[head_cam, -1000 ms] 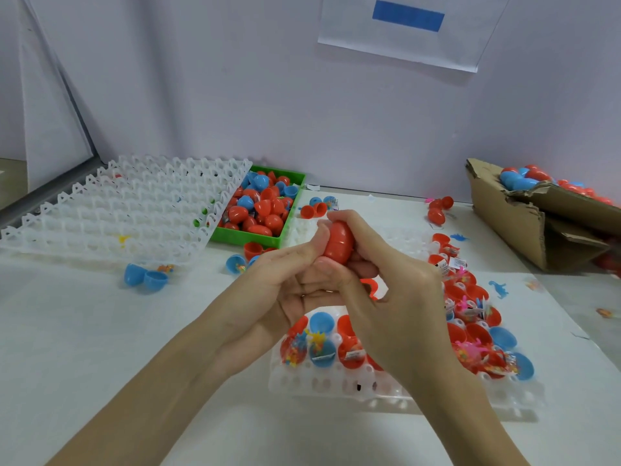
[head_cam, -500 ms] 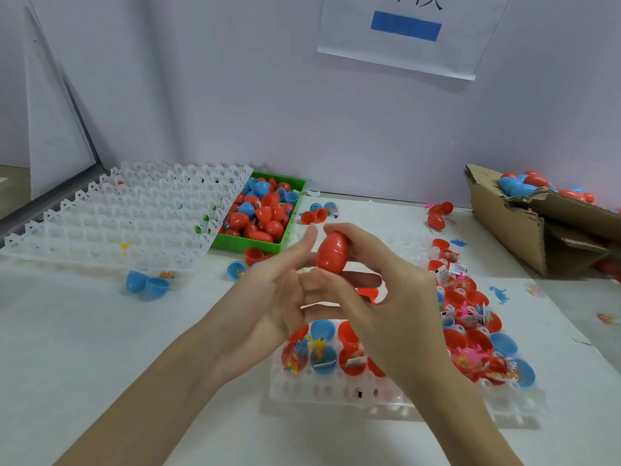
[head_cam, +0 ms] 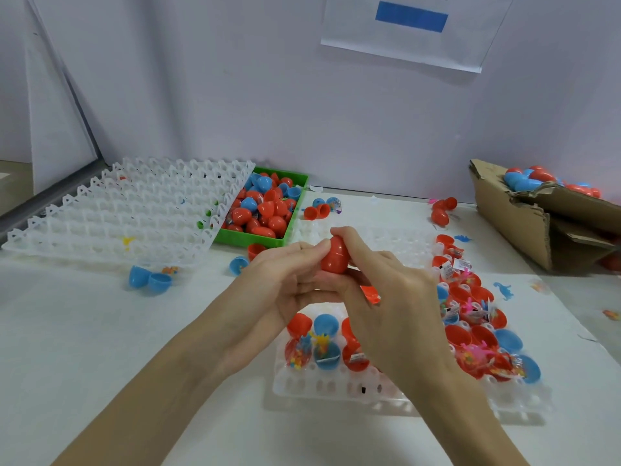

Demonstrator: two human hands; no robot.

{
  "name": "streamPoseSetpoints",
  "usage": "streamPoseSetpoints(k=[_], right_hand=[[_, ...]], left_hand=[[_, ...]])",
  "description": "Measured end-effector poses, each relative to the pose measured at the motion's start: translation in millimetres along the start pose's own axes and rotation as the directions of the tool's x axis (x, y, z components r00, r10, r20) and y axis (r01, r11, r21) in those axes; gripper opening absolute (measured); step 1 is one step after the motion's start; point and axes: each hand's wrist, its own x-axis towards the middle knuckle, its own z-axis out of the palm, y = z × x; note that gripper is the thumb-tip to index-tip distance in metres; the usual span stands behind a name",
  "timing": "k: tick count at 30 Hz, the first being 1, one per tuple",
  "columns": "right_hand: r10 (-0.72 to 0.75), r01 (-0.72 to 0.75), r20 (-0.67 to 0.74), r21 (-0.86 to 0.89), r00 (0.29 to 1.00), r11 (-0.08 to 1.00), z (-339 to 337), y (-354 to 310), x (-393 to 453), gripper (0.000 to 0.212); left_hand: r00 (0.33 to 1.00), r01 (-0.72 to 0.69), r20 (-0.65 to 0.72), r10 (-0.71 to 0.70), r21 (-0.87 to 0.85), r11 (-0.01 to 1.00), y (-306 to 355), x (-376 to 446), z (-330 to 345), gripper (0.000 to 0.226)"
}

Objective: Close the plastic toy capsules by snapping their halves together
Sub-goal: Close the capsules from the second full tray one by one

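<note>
A red egg-shaped capsule (head_cam: 334, 257) is held upright above the table between both hands. My left hand (head_cam: 282, 290) touches its left side with thumb and fingertips. My right hand (head_cam: 386, 307) pinches it from the top and right, fingers curled round it. The capsule's halves look joined. Below the hands a clear plastic tray (head_cam: 336, 388) holds several open red and blue capsule halves (head_cam: 326, 354) with small toys inside; my right wrist hides the tray's middle.
A green bin (head_cam: 292, 223) of closed red and blue capsules stands at the back. An empty clear tray (head_cam: 127, 213) leans on the left. A torn cardboard box (head_cam: 531, 230) with capsules sits at the right. Loose blue halves (head_cam: 149, 280) lie on the table.
Both hands pressed round the red capsule, loosened with fingers spread, and now my left fingertips have come back against its side. The capsule stays at about the same height.
</note>
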Motion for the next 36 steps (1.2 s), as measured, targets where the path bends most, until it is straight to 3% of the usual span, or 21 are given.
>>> streamPoseSetpoints(k=[6,12,16,20,23,27,30,32,35,36], right_hand=[[0.012,-0.014,0.033,0.056,0.999,0.998,3,5,1,0.049],[0.045,-0.045,0.004,0.151,0.999,0.987,7,0,2,0.067],[0.07,-0.064,-0.022,0.194,0.997,0.979,5,3,1,0.055],[0.074,-0.071,-0.009,0.16,0.997,0.985,2,3,2,0.047],[0.062,-0.062,0.011,0.115,0.998,0.991,2,5,5,0.043],[0.035,-0.036,0.028,0.019,0.999,0.999,-2,3,-3,0.047],[0.078,-0.081,0.036,0.069,0.996,0.994,8,12,6,0.045],[0.221,-0.228,0.056,0.214,0.974,0.95,12,16,16,0.044],[0.08,-0.082,0.029,0.068,0.996,0.994,6,7,6,0.049],[0.081,-0.085,0.046,0.097,0.996,0.992,3,5,4,0.051]], left_hand=[[0.999,-0.041,-0.016,0.043,0.141,0.989,-3,0,-6,0.048],[0.998,0.032,0.062,-0.031,-0.013,0.999,-1,4,-12,0.041],[0.994,0.056,0.1,-0.054,-0.022,0.998,-2,5,-13,0.044],[0.999,0.038,-0.039,-0.035,0.066,0.997,-4,5,-10,0.058],[0.988,-0.073,-0.115,0.101,0.222,0.972,-5,2,-8,0.048],[0.982,-0.092,-0.135,0.132,0.265,0.96,-6,0,-7,0.042],[0.98,-0.103,-0.14,0.144,0.267,0.958,-7,0,-7,0.042],[0.976,-0.117,-0.145,0.163,0.284,0.952,-6,1,-9,0.041],[0.962,-0.133,-0.176,0.208,0.361,0.923,-9,2,-9,0.042],[0.959,-0.135,-0.181,0.219,0.386,0.913,-11,3,-8,0.045]])
